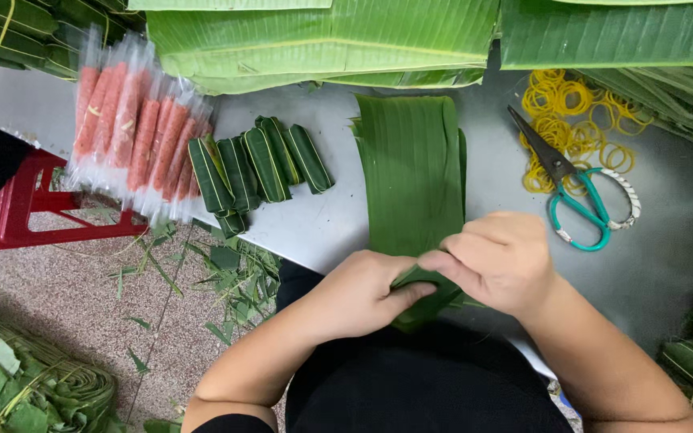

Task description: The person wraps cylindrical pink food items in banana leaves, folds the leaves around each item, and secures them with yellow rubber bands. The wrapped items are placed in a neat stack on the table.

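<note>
Both hands at the near table edge: left hand (356, 293) and right hand (497, 261) pressed together, clamped on a folded banana leaf strip (412, 180) that runs away across the steel table (667, 240). Scissors (583, 196) and yellow rubber bands (575, 120) right; wrapped leaf bundles (258, 164), pink sausage packs (134, 124) left.

A food-wrapping workshop: stacked banana leaves (322, 36), wrapped rolls (262, 164), rubber bands (575, 120) on a steel table (667, 240).
</note>
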